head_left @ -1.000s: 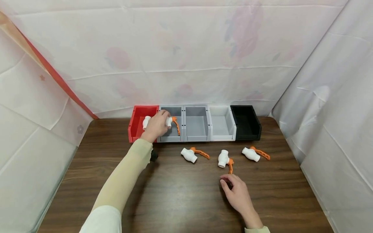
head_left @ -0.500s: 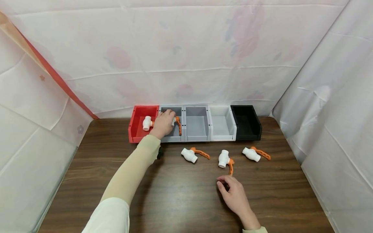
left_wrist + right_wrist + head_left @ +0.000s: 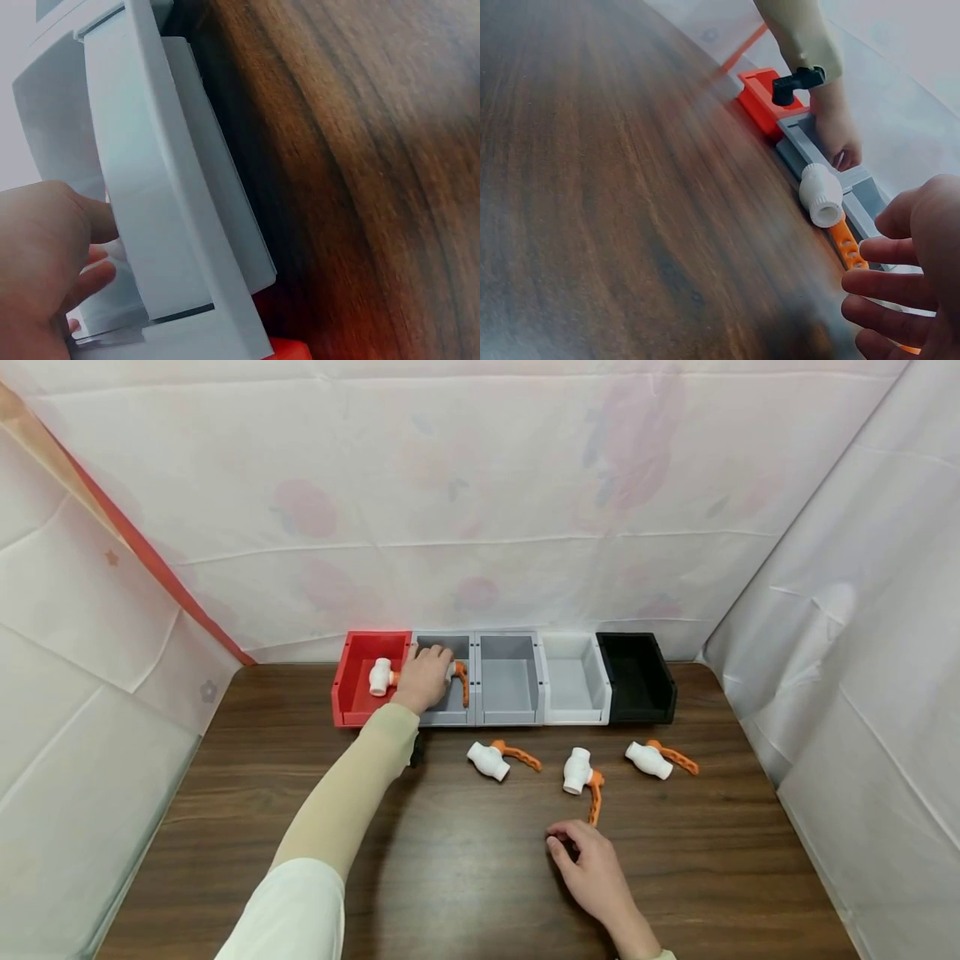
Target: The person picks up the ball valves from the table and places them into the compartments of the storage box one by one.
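Observation:
My left hand [image 3: 422, 680] reaches into the left grey bin [image 3: 447, 720] and holds a white ball valve with an orange handle [image 3: 463, 685]; most of its body is hidden under the fingers. In the left wrist view, the thumb and fingers [image 3: 94, 281] dip behind the bin's front wall, and the valve is not visible there. Another ball valve [image 3: 380, 677] lies in the red bin [image 3: 347, 706]. My right hand [image 3: 592, 872] is over the table with loosely bent fingers and nothing in them, just below the middle loose ball valve [image 3: 577, 772].
To the right of the left grey bin stand a second grey bin [image 3: 510, 717], a white bin [image 3: 576, 716] and a black bin [image 3: 641, 710]. Two more ball valves lie on the table, one at left [image 3: 489, 762] and one at right [image 3: 648, 761]. A curtain hangs behind.
My left hand has moved right and settled in the left grey bin with its valve, exposing more of the valve in the red bin. My right hand has drifted slightly left and toward the person.

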